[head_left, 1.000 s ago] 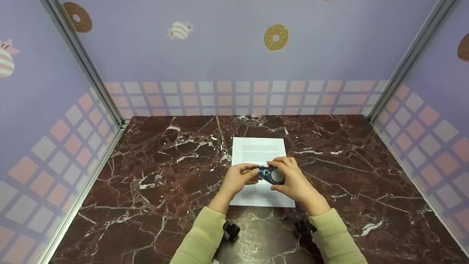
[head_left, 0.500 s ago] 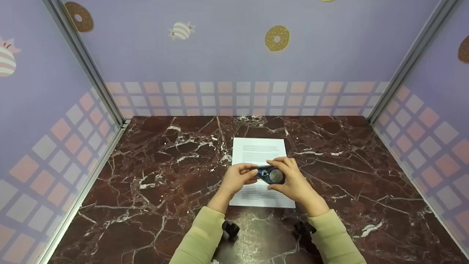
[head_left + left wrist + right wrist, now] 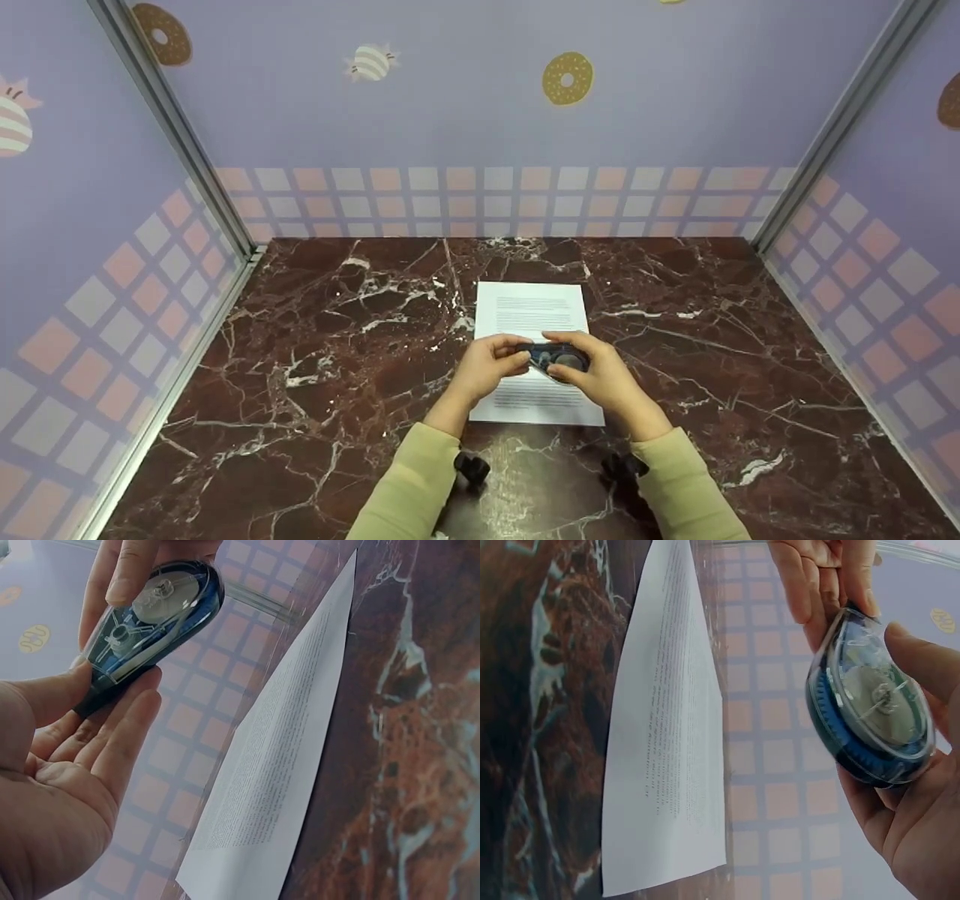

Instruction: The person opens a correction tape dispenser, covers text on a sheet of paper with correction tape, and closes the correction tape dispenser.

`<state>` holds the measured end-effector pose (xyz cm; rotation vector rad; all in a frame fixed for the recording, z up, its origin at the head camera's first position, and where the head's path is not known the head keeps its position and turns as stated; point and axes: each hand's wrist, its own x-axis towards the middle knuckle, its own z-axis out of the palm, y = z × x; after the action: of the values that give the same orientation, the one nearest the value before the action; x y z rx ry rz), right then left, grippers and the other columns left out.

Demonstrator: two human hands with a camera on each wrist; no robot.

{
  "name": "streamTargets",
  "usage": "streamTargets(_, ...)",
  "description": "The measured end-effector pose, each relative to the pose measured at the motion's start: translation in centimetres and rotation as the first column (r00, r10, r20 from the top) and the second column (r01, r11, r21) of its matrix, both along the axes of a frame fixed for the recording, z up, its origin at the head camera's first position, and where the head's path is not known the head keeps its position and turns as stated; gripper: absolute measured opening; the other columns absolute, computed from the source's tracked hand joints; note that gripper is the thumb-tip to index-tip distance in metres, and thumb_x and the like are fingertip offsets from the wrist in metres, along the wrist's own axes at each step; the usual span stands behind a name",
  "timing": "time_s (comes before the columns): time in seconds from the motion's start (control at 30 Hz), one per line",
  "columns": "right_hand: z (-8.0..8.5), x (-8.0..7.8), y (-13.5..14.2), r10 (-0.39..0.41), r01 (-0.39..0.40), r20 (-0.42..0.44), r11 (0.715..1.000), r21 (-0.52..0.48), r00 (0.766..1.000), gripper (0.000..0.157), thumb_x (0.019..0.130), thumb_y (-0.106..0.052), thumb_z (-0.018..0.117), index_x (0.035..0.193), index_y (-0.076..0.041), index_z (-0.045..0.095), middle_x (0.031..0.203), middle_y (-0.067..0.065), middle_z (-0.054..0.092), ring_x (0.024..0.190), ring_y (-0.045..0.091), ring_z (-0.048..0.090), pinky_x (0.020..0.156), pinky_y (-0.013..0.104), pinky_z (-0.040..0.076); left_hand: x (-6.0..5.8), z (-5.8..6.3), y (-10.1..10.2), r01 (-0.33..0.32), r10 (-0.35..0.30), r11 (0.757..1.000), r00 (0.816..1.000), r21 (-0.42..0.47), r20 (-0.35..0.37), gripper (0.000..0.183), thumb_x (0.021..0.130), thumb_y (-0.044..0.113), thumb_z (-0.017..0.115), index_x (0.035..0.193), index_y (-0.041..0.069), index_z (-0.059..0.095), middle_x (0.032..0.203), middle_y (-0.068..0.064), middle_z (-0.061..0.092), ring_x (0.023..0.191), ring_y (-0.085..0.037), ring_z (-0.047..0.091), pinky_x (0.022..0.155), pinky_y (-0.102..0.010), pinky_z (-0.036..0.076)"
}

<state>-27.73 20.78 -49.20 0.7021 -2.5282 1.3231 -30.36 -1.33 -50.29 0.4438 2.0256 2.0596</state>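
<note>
Dispenser (image 3: 568, 359), held above the printed sheet (image 3: 525, 301) with its narrow tip pinched by the left hand (image 3: 484, 367) and its wide end between curled fingers and thumb of the right hand (image 3: 602, 367), might slip if pulled unevenly.

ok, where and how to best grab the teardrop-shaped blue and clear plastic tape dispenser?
Likely the wide rounded end of the dispenser, pinched across its two faces, approached from the right, where the right hand grips it. The flattened teardrop body is broadest there, and the left hand pinches the narrow tip, crowding that side.
</note>
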Motion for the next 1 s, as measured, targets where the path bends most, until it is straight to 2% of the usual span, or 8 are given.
streamTargets(0.23, -0.25, -0.08, -0.12, 0.008, -0.008, -0.012, 1.0, 0.001, 1.0, 0.038, 0.087, -0.013, 0.08, 0.125, -0.014, 0.075, 0.118, 0.007, 0.076, 0.105, 0.025, 0.071, 0.09, 0.031, 0.057, 0.0, -0.17, 0.07, 0.02, -0.02, 1.0, 1.0, 0.015, -0.022, 0.031, 0.097, 0.001, 0.067, 0.123, -0.015, 0.065, 0.122, -0.031, 0.07, 0.102, -0.02, 0.074, 0.093, -0.035, 0.064)
streamTargets(0.4, -0.11, -0.08, -0.02, 0.012, -0.012, 0.004, 1.0, -0.008, 1.0, 0.038, 0.086, -0.01, 0.08, 0.123, -0.014, 0.076, 0.115, 0.008, 0.077, 0.103, 0.024, 0.071, 0.088, 0.029, 0.059, -0.19, -0.27, -0.09, 0.009, -0.008, 1.0, 0.999, 0.007, -0.039, 0.031, 0.095, 0.002, 0.07, 0.122, -0.014, 0.067, 0.119, -0.03, 0.071, 0.097, -0.016, 0.075, 0.091, -0.034, 0.065)
streamTargets(0.53, -0.14, -0.07, 0.15, 0.014, -0.014, -0.002, 1.0, 0.007, 1.0, 0.037, 0.086, -0.011, 0.08, 0.123, -0.014, 0.076, 0.114, 0.008, 0.077, 0.103, 0.024, 0.072, 0.089, 0.028, 0.059, -0.3, -0.38, -0.47, -0.009, 0.007, 0.999, 0.998, -0.034, -0.066, 0.031, 0.093, 0.005, 0.073, 0.12, -0.011, 0.07, 0.115, -0.028, 0.074, 0.09, -0.015, 0.077, 0.087, -0.032, 0.066)
streamTargets(0.77, -0.18, -0.21, 0.38, 0.032, -0.032, -0.033, 0.999, -0.009, 0.999, 0.033, 0.086, -0.011, 0.08, 0.119, -0.011, 0.077, 0.113, 0.01, 0.078, 0.102, 0.024, 0.074, 0.088, 0.026, 0.06, -0.35, -0.15, -0.87, 0.016, -0.023, 0.998, 0.995, -0.068, -0.102, 0.03, 0.095, 0.006, 0.071, 0.12, -0.011, 0.071, 0.116, -0.028, 0.074, 0.088, -0.013, 0.077, 0.087, -0.031, 0.066)
streamTargets(1.0, -0.03, -0.21, 0.35, 0.041, -0.042, -0.041, 0.999, -0.012, 0.998, 0.033, 0.085, -0.01, 0.08, 0.118, -0.011, 0.077, 0.111, 0.01, 0.078, 0.101, 0.022, 0.074, 0.087, 0.025, 0.061, -0.31, 0.03, -0.88, 0.006, -0.015, 0.997, 0.994, -0.081, -0.11, 0.027, 0.095, 0.004, 0.071, 0.117, -0.012, 0.071, 0.113, -0.029, 0.074, 0.086, -0.013, 0.076, 0.085, -0.03, 0.066)
